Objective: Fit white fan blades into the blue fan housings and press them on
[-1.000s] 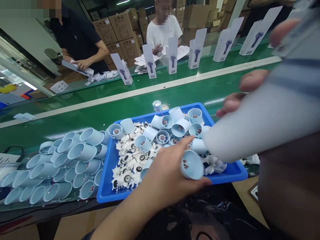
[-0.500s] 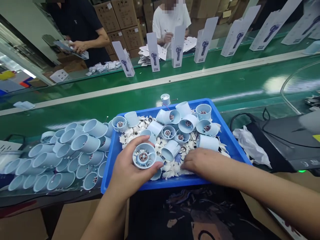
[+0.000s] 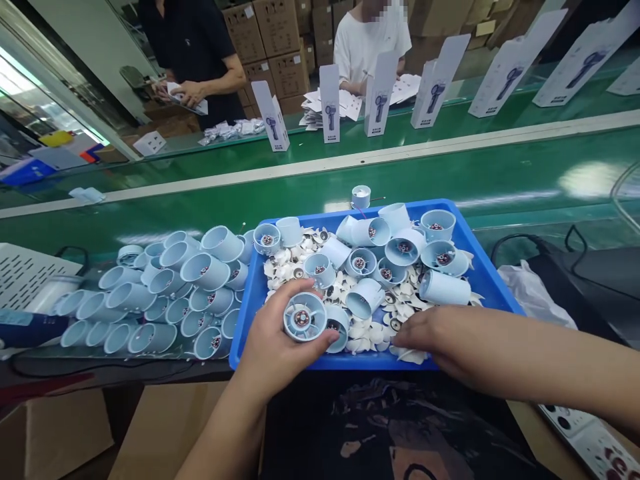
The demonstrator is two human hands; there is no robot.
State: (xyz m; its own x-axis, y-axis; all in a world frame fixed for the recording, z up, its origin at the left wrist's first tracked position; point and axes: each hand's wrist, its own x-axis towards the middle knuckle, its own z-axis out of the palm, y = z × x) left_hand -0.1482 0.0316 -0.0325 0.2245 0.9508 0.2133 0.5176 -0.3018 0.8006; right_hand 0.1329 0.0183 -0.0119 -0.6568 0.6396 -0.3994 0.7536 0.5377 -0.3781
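The left hand (image 3: 280,343) grasps a pale blue fan housing (image 3: 305,317) over the near left corner of the blue tray (image 3: 487,277). The right hand (image 3: 433,337) rests on white impellers (image 3: 373,328); its fingertips are hidden, so its grip cannot be told.

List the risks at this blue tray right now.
The left hand grips a pale blue round fan housing only by its rim; it might slip. The right hand presses on thin white fan blades in the blue plastic tray, which might bend. The tray's near edge seems to overhang the bench.
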